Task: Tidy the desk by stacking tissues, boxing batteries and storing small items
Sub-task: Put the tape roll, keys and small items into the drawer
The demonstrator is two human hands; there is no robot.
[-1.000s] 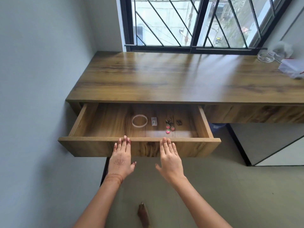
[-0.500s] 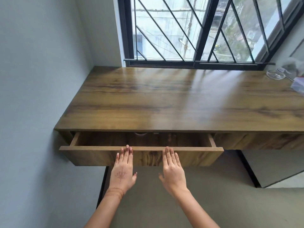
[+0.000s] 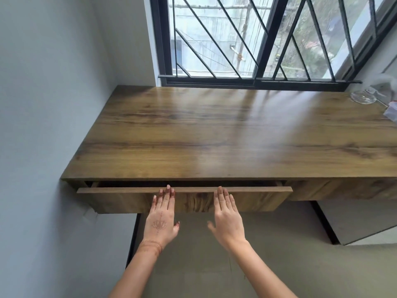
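Observation:
A wooden drawer [image 3: 120, 201] under the desk's left part stands almost shut, with only a narrow dark gap behind its front panel. My left hand [image 3: 161, 216] lies flat against the panel's front, fingers straight, fingertips at its top edge. My right hand [image 3: 227, 216] presses the panel the same way, a little to the right. Neither hand holds anything. What lies inside the drawer is hidden.
The wooden desk top [image 3: 225, 134] runs from the left wall to the right edge of view, under a barred window [image 3: 257, 39]. A glass dish [image 3: 363, 96] and a white tissue pack [image 3: 392, 110] sit at the far right. A grey cabinet [image 3: 354, 220] stands below right.
The drawer has slid inward under both palms, from wide open to nearly shut. The ring, small case and keys inside have gone out of sight. My view has moved closer to the desk.

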